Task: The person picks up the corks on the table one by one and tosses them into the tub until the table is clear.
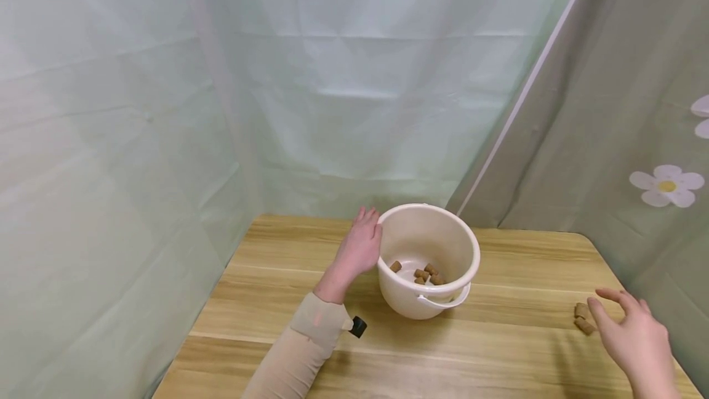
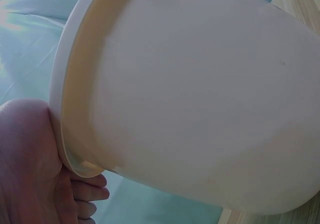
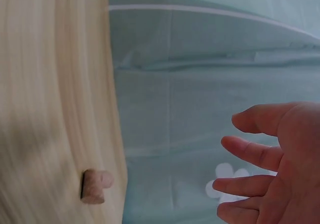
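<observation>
A white bucket (image 1: 429, 233) stands upright on the wooden table, its handle (image 1: 451, 303) hanging down at the front. Several brown corks (image 1: 422, 276) lie on its floor. My left hand (image 1: 360, 245) rests against the left side of the rim; in the left wrist view its palm touches the rim (image 2: 57, 84) and the fingers (image 2: 90, 193) extend past it. Toward the table's right edge, two corks (image 1: 584, 319) lie together. My right hand (image 1: 637, 337) hovers just right of these corks (image 3: 94, 186), fingers spread and nothing between them.
The wooden table (image 1: 266, 300) ends near the right-hand corks. A pale curtain (image 1: 354, 109) hangs behind and to the left, with a greyer flowered curtain (image 1: 592, 140) on the right. A small black object (image 1: 357, 327) sits by the left cuff.
</observation>
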`<state>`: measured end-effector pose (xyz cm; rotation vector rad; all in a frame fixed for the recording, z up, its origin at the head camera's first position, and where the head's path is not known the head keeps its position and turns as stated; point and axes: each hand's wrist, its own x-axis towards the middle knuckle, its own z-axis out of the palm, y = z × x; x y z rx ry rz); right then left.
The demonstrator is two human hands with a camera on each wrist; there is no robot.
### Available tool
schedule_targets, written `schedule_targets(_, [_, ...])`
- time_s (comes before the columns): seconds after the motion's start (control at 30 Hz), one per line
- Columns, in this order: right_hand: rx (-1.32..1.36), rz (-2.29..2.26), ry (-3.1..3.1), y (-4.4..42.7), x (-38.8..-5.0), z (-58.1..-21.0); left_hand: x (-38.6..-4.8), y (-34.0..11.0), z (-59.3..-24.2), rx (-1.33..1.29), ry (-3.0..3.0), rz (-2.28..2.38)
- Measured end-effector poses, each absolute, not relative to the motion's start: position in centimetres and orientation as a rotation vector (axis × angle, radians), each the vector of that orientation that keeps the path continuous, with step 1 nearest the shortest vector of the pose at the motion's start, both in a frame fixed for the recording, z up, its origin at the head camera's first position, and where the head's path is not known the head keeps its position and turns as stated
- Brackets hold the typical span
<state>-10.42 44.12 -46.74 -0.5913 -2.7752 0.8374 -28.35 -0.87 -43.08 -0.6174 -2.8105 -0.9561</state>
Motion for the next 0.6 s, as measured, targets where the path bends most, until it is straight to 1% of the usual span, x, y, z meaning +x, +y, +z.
schedule_targets(0.37, [-0.761,0.861,-2.892,45.6,-10.5,-47.9,-28.4,-0.9,-43.1,-0.625,-2.807,-0.959])
schedule_targets(0.6, [-0.807,0.859,-2.922,45.9,-10.5,-48.2,-28.4,-0.9,-43.2,-0.616,-2.814,-0.955])
